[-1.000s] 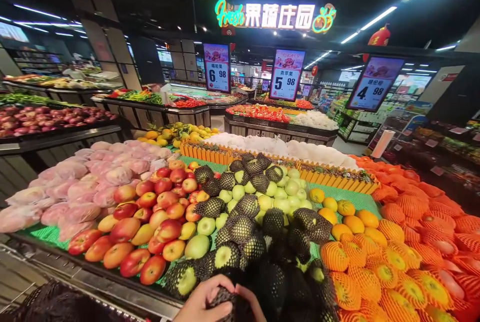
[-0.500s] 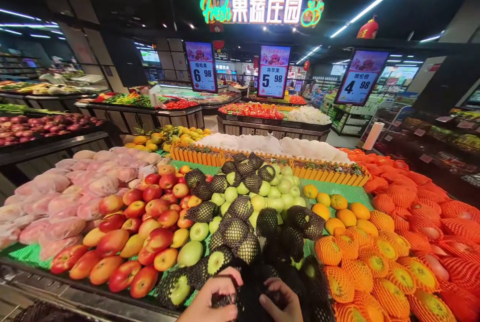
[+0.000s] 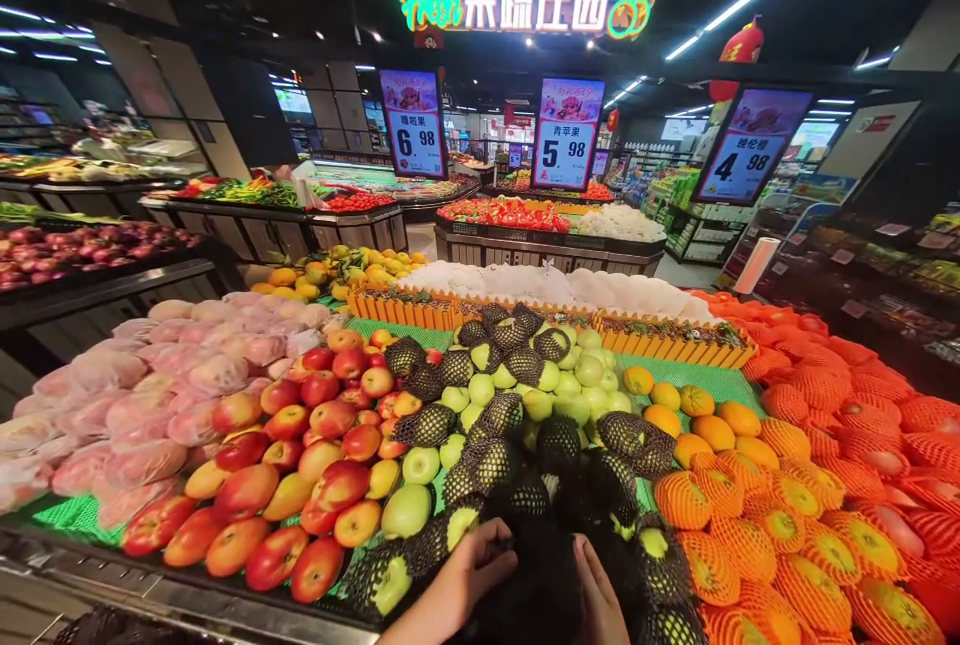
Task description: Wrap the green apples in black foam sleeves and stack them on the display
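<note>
At the bottom centre, a dark mass of black foam netting (image 3: 544,575) fills the space between my two hands. My left hand (image 3: 476,570) curls its fingers and thumb onto the netting's left side. Against the right side lies my right hand (image 3: 598,590), its fingers fairly straight and close together. Whether fruit sits inside the netting is too dark to tell. Just beyond are green apples in black net sleeves (image 3: 486,465), with bare green apples (image 3: 570,383) behind them. A netted green apple (image 3: 390,585) lies to the left of my left hand.
Red apples (image 3: 281,490) spread to the left, with bagged pink fruit (image 3: 142,415) farther out. Oranges in orange nets (image 3: 757,535) lie on the right, beside red-netted fruit (image 3: 862,405). A low yellow fence (image 3: 667,345) crosses behind. Price screens (image 3: 568,135) hang above.
My hands have moved slightly right and wider apart around the black netting. The right hand's fingers have straightened from a curl. The view has shifted a little, so the fruit appears farther right.
</note>
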Demonstrator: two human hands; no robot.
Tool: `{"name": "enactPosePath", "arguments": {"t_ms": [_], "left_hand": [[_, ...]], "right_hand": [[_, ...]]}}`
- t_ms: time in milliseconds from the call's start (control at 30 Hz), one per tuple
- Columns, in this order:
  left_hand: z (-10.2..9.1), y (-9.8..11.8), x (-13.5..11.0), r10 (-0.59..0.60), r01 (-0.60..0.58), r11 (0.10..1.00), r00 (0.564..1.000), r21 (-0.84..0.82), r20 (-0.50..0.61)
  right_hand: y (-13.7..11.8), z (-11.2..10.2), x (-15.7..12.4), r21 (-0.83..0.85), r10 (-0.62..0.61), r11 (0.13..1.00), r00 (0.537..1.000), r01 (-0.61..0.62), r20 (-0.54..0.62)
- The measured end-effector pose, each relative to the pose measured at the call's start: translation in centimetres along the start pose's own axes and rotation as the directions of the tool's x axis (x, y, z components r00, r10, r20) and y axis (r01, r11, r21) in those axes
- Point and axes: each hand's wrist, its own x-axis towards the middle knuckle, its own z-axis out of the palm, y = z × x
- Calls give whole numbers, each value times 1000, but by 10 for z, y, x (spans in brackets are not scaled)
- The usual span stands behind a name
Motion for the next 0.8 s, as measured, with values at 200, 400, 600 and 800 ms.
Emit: {"name": "enactPosePath", "arguments": {"t_ms": [200,400,600,800], "left_hand": [[-50,8,16,165,-72,910,966,409,-198],[-128,15,12,318,176,452,884,874,-343],[-159,13,20,147,297,237,930,925,-336],[-142,15,29,-9,381,113,924,918,-382]], "right_hand": [[-16,51,-8,167,171,968,979,-188,114],[-64,54,11,150,174,974,985,-168,-24],[-70,35,23,7,99,995,992,-99,-75],[-57,35,23,-41,78,996,991,-83,-111]]}}
